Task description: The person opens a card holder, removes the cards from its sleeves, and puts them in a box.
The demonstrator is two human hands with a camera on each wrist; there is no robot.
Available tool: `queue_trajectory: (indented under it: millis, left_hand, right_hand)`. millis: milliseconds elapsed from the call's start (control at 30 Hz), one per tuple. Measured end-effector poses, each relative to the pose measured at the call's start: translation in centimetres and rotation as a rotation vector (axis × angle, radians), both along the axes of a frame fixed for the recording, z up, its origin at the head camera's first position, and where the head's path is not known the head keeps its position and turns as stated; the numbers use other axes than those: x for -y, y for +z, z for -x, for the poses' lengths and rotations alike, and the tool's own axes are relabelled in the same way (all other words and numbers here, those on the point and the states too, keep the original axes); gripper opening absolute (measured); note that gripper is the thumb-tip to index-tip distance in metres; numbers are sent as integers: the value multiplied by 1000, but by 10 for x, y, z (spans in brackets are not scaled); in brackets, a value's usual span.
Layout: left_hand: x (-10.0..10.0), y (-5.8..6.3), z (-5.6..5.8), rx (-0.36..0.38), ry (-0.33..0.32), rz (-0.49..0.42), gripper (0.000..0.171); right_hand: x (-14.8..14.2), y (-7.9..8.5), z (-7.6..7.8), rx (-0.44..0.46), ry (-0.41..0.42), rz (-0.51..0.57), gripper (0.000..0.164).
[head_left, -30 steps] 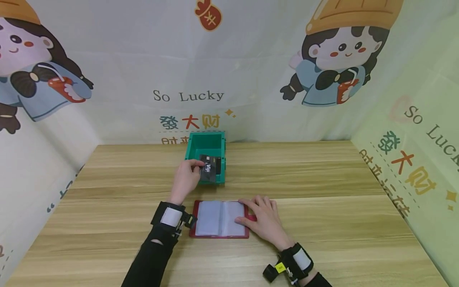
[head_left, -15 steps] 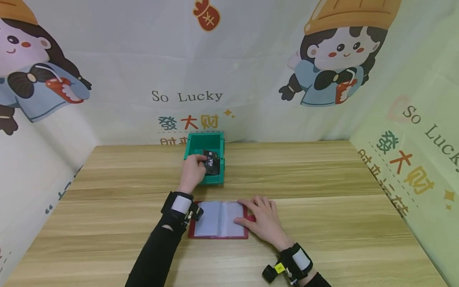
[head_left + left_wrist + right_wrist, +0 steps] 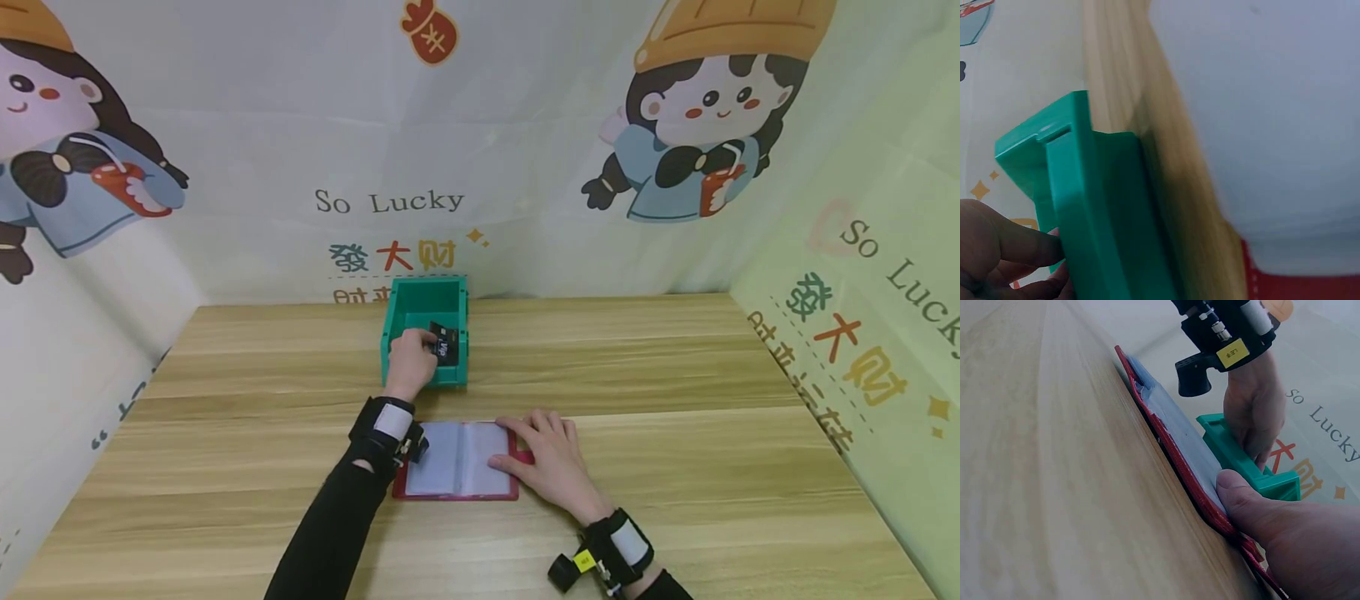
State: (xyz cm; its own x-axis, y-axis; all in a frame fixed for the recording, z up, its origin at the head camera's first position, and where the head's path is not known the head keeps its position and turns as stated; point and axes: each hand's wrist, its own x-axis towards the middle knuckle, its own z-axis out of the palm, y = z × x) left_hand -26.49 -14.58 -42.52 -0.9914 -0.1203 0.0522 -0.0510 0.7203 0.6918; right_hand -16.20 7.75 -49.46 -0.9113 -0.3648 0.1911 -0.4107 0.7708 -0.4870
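Note:
My left hand [image 3: 411, 363] reaches into a green plastic box [image 3: 463, 367], its fingers pinching the left edge of a black card [image 3: 446, 344] printed "Vip". In the left wrist view the box wall hides the card, and only the fingers [image 3: 1022, 247] show behind it. A card holder [image 3: 486, 458] with a red cover lies spread flat nearer the body, showing cloudy plastic sleeves. Over its right side rests my right hand [image 3: 551, 467], fingers spread. Its thumb [image 3: 1235, 490] presses on the sleeve near the cover's edge.
The wooden table [image 3: 675, 375] carries the box at the back and the card holder in front. A printed cloth [image 3: 525, 150] hangs behind and along both sides. A wrist camera [image 3: 564, 572] sits low beside the right wrist.
My left hand has moved forward and right, lowering the black card deeper into the green box. The right hand has stayed on the card holder.

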Motion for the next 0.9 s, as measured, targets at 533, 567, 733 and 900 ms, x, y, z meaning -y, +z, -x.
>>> queue_trajectory:
  millis: [533, 567, 733, 900]
  left_hand:
    - [-11, -2, -9, 83, -76, 394, 29]
    - [-12, -2, -10, 94, -76, 397, 30]
    - [-12, -5, -12, 87, -67, 380, 34]
    - [-11, -10, -19, -61, -73, 344, 32]
  right_hand:
    - [0, 0, 0, -16, -1, -2, 54]
    - [0, 0, 1, -17, -1, -2, 54]
    - [0, 0, 1, -16, -1, -5, 55]
    - [1, 0, 1, -21, 2, -6, 55]
